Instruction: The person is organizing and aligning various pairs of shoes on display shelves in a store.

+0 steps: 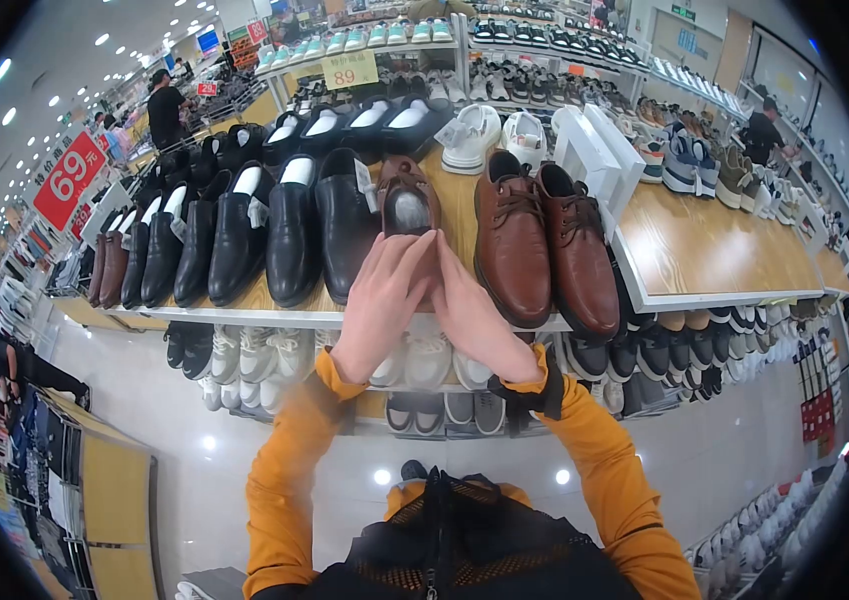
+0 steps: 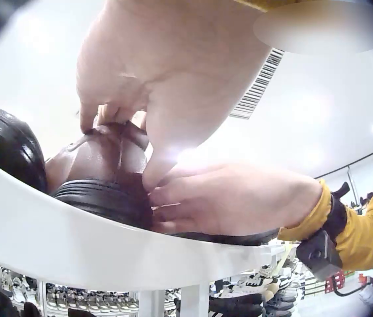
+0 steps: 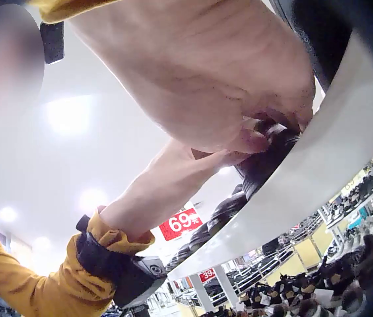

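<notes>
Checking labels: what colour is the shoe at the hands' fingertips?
The shoe is brown; the head view shows it best.

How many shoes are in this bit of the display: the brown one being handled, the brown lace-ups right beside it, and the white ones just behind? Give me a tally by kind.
Handled brown shoe: 1
Brown lace-up shoes: 2
White shoes: 2
Total: 5

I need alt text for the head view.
A person's left-hand grip and right-hand grip touch a brown leather shoe on a wood-topped display, between black leather slip-ons and brown leather lace-ups.
</notes>
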### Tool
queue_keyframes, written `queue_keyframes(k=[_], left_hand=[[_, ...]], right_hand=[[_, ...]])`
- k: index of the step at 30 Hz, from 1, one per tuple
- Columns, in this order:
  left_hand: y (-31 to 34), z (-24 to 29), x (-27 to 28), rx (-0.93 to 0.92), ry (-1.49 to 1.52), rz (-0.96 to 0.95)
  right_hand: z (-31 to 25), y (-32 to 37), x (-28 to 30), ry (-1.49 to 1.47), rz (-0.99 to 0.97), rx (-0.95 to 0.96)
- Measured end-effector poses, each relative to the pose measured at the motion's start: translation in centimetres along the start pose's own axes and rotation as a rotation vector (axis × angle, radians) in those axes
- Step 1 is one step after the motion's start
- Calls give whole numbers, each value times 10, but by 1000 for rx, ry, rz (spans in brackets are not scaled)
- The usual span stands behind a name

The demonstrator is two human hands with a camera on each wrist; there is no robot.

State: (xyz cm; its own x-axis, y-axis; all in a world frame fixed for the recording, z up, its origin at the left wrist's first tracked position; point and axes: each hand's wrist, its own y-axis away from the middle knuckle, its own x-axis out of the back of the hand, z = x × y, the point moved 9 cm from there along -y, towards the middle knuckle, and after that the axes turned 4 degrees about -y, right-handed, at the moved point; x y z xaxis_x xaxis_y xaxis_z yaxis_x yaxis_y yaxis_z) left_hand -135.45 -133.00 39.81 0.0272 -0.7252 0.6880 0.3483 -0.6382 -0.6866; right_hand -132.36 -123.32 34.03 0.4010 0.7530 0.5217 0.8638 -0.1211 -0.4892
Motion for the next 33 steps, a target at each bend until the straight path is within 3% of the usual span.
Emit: queue_keyframes(k=[10,20,23,26,28,29,33], left_hand=[[15,-14,3,97,-5,130],[15,-18,5,120,59,154],[15,-16,2,161,172,98],[19,1,3,204,340,101],[23,10,8,134,322,113],[25,11,10,134,321,114],[35,25,9,107,370,39]], right_hand=[[-11,31,-12,287,-32,4],[-15,29,-11,174,-92,-6],[-11,22,-7,183,-65,-40],[4,9,0,-51,20,-184],[-18,5,17,-13,202,26],[-21,8,19,-125,210,16],[-27,30,17,-51,244,24]])
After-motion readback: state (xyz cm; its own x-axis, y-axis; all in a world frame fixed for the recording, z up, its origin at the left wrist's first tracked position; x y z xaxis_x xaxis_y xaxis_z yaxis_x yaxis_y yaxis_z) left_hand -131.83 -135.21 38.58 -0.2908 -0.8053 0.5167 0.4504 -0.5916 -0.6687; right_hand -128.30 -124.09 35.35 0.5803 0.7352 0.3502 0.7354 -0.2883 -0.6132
